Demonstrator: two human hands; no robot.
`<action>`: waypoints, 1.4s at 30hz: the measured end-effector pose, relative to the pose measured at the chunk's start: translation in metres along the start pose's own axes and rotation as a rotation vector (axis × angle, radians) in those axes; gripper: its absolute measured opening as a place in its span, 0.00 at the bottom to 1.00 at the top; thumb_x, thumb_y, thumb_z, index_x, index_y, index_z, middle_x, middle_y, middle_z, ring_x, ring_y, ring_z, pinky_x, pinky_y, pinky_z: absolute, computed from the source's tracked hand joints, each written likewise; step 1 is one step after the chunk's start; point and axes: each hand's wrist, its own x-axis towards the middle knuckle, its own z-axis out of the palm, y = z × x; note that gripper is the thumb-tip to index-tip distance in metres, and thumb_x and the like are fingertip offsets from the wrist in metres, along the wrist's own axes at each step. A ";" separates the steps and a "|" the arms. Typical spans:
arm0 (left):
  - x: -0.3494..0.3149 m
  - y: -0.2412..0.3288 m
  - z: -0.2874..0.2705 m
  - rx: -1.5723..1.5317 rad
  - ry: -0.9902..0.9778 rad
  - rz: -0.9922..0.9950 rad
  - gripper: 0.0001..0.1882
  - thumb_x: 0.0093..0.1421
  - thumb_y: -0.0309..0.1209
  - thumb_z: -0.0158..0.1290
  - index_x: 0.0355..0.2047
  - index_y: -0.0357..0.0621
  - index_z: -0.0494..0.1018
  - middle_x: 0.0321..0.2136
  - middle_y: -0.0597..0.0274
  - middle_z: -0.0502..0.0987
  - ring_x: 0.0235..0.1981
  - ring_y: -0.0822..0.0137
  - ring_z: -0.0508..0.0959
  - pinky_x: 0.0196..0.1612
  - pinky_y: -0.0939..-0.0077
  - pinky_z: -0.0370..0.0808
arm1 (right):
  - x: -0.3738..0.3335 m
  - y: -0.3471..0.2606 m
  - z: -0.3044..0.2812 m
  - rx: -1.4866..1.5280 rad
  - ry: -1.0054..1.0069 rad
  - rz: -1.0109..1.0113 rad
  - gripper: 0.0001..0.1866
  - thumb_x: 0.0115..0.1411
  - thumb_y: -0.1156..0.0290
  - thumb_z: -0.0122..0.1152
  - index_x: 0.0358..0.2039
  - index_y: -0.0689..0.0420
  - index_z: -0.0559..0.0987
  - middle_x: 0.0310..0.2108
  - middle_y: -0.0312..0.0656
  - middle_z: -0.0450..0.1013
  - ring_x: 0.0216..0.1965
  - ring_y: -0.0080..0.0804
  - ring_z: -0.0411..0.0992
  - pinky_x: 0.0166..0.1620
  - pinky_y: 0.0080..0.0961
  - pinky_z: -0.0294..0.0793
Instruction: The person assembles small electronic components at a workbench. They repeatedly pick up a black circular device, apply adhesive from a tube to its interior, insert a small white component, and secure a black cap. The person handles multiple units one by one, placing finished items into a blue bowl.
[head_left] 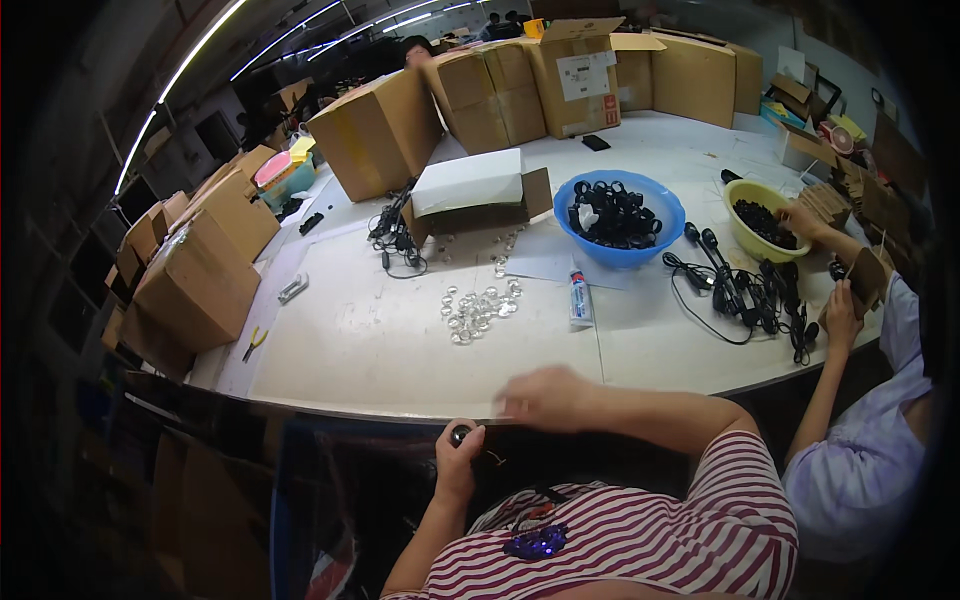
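Observation:
Just off the table's front edge, my left hand (455,463) is closed around a small round black part (461,435) with a shiny top. My right hand (545,396), smeared by motion, passes over the front edge to the right of it; its fingers are too blurred to show whether they hold anything. Beyond both hands lies a loose cluster of clear, round, lens-like discs (480,312). A white and blue tube (579,298) lies to the right of these discs.
A blue bowl (620,248) holds black rings. At the right, a co-worker's hand (803,224) reaches into a yellow bowl (742,190) of small black parts, near black cabled devices (735,290). An open white box (468,185), pliers (255,344) and large cartons (375,135) stand or lie around.

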 end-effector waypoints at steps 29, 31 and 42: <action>0.001 0.030 0.007 0.104 -0.062 0.081 0.15 0.47 0.25 0.57 0.37 0.38 0.71 0.23 0.70 0.70 0.22 0.82 0.67 0.25 0.89 0.63 | -0.016 0.005 0.014 0.963 0.295 0.369 0.10 0.55 0.72 0.56 0.36 0.64 0.73 0.30 0.36 0.72 0.29 0.16 0.68 0.32 0.13 0.67; -0.001 0.028 0.008 0.039 -0.101 0.026 0.14 0.47 0.25 0.57 0.36 0.38 0.72 0.23 0.69 0.71 0.23 0.81 0.68 0.26 0.89 0.65 | -0.025 -0.014 0.033 1.048 0.294 0.332 0.10 0.55 0.72 0.56 0.36 0.63 0.73 0.29 0.36 0.71 0.28 0.16 0.67 0.32 0.13 0.66; 0.002 0.018 -0.002 -0.217 -0.081 0.006 0.10 0.49 0.23 0.56 0.34 0.36 0.73 0.27 0.66 0.75 0.28 0.77 0.74 0.33 0.85 0.70 | -0.026 -0.025 0.065 1.074 0.219 0.357 0.06 0.56 0.75 0.53 0.33 0.62 0.71 0.26 0.35 0.71 0.27 0.15 0.67 0.30 0.13 0.66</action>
